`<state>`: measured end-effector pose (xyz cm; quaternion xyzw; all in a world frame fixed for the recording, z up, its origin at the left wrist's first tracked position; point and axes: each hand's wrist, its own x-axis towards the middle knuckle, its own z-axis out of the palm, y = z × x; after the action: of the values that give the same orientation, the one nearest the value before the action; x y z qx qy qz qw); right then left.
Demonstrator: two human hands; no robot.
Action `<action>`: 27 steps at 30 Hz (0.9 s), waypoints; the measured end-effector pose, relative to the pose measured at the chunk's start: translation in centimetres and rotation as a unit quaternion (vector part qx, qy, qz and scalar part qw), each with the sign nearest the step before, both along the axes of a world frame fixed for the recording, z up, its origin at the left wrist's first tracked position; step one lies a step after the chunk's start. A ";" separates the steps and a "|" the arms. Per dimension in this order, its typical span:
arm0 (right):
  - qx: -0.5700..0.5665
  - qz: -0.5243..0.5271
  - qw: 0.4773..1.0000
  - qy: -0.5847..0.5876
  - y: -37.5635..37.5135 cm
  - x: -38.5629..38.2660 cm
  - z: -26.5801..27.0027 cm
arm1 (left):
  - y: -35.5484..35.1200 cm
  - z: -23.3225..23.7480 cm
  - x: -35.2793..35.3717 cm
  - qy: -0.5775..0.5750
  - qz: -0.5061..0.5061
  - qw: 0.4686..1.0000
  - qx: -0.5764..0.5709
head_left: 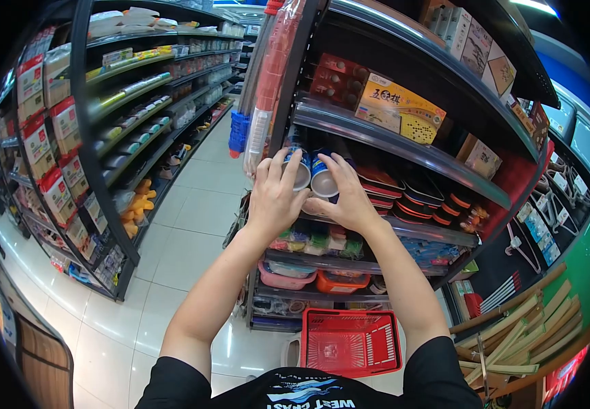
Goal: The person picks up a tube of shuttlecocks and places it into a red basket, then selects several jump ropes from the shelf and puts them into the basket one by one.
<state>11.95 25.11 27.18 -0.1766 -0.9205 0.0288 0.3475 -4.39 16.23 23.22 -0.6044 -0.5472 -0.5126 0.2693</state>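
Note:
Two blue cylindrical cans with pale round ends stand side by side at the left end of a middle shelf. My left hand (274, 194) has its fingers curved over the left can (302, 178). Around the right can (324, 184) my right hand (349, 198) is wrapped, fingers over its top and side. The two thumbs come close together below the cans. Just right of the hands lie stacked black and red cases (380, 187). A yellow board game box (400, 108) sits on the shelf above.
A red shopping basket (351, 341) is on the floor below the shelves. Lower shelves hold pink and orange plastic tubs (341, 281). Left, a tiled aisle (179, 225) runs beside another stocked rack. Bamboo pieces (527, 341) and hangers are at the right.

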 end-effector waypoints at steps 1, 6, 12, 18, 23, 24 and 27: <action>0.003 0.009 1.000 -0.004 0.6 -0.1 -0.1 | 0.0 -0.1 -0.2 0.006 -0.002 1.000 -0.002; -0.005 0.017 1.000 -0.020 1.8 -0.6 0.4 | 0.1 -0.2 0.0 0.007 0.000 1.000 0.007; -0.014 -0.013 1.000 -0.018 0.5 -0.4 0.4 | 0.7 -0.3 -0.1 0.015 0.007 1.000 0.023; 0.019 -0.044 0.997 0.058 0.3 0.7 -0.4 | 0.8 0.0 0.2 0.024 0.043 0.999 0.001; 0.000 -0.053 0.987 0.153 0.7 1.5 -1.2 | 1.0 0.2 0.3 0.042 0.086 0.995 -0.021; -0.001 -0.053 0.986 0.155 0.9 1.7 -1.5 | 0.9 0.2 0.4 0.045 0.085 0.995 -0.022; -0.023 -0.050 0.981 0.185 1.4 2.5 -2.1 | 0.2 0.1 0.7 0.010 0.051 0.998 -0.029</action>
<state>14.45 26.49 25.08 -0.2215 -0.8296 0.0645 0.5085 -3.68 16.42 23.27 -0.5881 -0.5892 -0.4761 0.2834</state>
